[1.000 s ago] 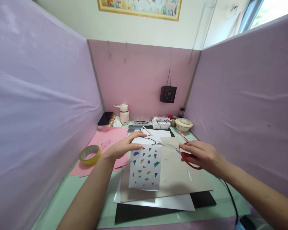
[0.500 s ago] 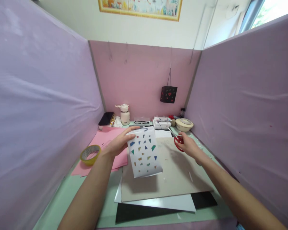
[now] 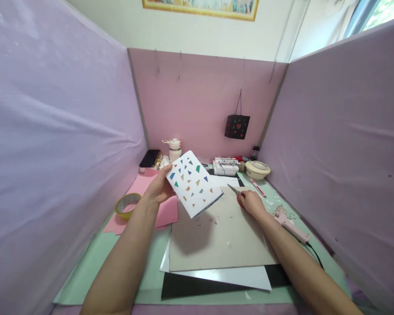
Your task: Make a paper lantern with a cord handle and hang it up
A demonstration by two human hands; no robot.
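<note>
The patterned white box [image 3: 192, 184] tilts above the grey board [image 3: 223, 245], held along its left edge by the left hand [image 3: 160, 186], its arm reaching forward, fingers closed; the right arm stretches forward, its hand [image 3: 252, 202] palm-down, fingers curled narrowly around the red-handled scissors [image 3: 237, 192], blades pointing away; yellow tape [image 3: 120, 210] lies left of the left hand; a glue gun [image 3: 292, 228] rests right of the right hand.

White paper bag [image 3: 194, 186], multicoloured shapes, raised, tilted, red-handled scissors [image 3: 237, 192] nearby
</note>
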